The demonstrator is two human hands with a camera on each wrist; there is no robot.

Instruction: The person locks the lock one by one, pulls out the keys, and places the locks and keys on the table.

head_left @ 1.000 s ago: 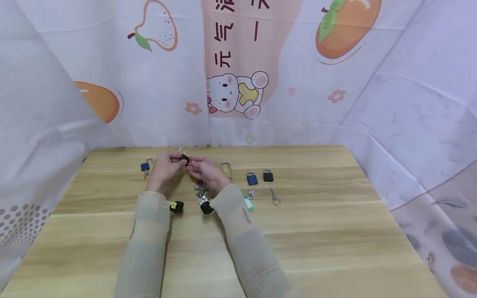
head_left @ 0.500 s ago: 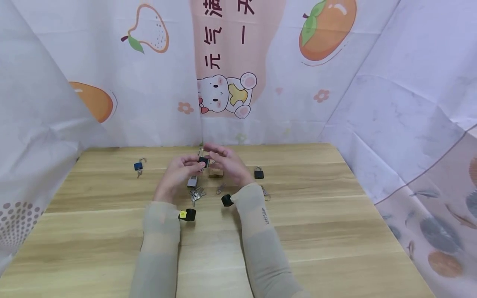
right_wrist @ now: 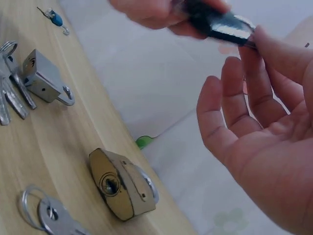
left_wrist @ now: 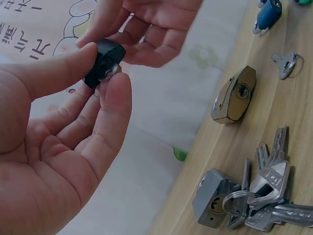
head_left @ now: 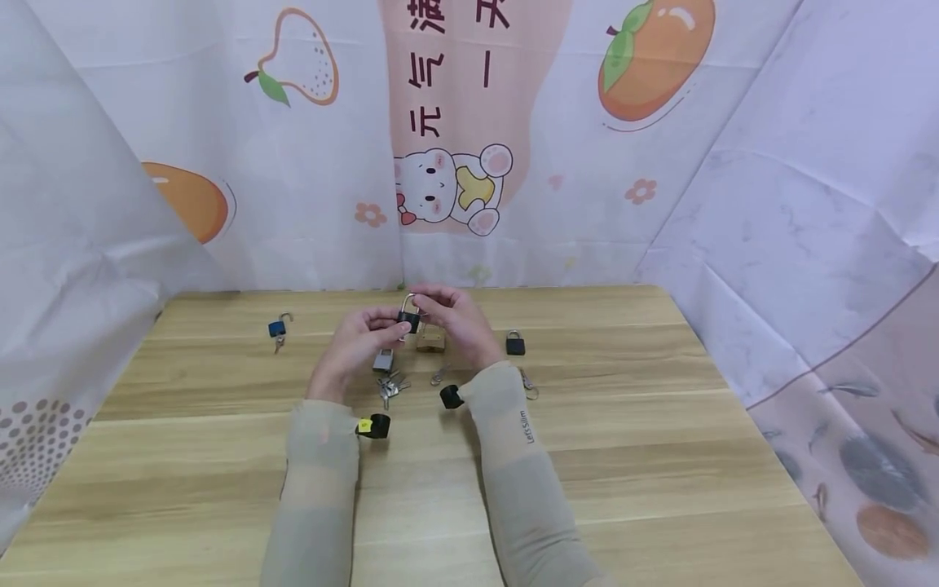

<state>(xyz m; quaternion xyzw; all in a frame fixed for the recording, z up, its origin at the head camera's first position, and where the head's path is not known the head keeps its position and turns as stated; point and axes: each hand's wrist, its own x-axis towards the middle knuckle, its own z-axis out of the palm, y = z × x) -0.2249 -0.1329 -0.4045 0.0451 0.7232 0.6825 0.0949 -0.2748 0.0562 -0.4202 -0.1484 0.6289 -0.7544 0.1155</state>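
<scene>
My left hand [head_left: 355, 342] pinches a black padlock [head_left: 408, 321] between thumb and fingers, above the back of the table. A silver key [left_wrist: 111, 72] appears at the padlock's underside, partly covered by a fingertip. My right hand [head_left: 462, 326] pinches the metal shackle [head_left: 410, 300] with thumb and forefinger; its other fingers are loosely bent. Whether the shackle is locked in, I cannot tell. Below the hands stand a brass padlock [right_wrist: 122, 183] and a grey padlock [left_wrist: 215, 198], with a bunch of keys [left_wrist: 266, 191] beside the grey one.
A blue padlock [head_left: 276, 328] with raised shackle and key lies at the left. Another black padlock [head_left: 516, 343] lies right, with a key on a ring [head_left: 530, 385] before it. A second blue padlock [left_wrist: 269, 14] is hidden behind my right hand in the head view. A curtain [head_left: 308, 244] hangs behind the table.
Both hands have carried the black padlock to the right, from left of the grey padlock to near the brass one. My right hand has moved from the padlock's body up to its shackle.
</scene>
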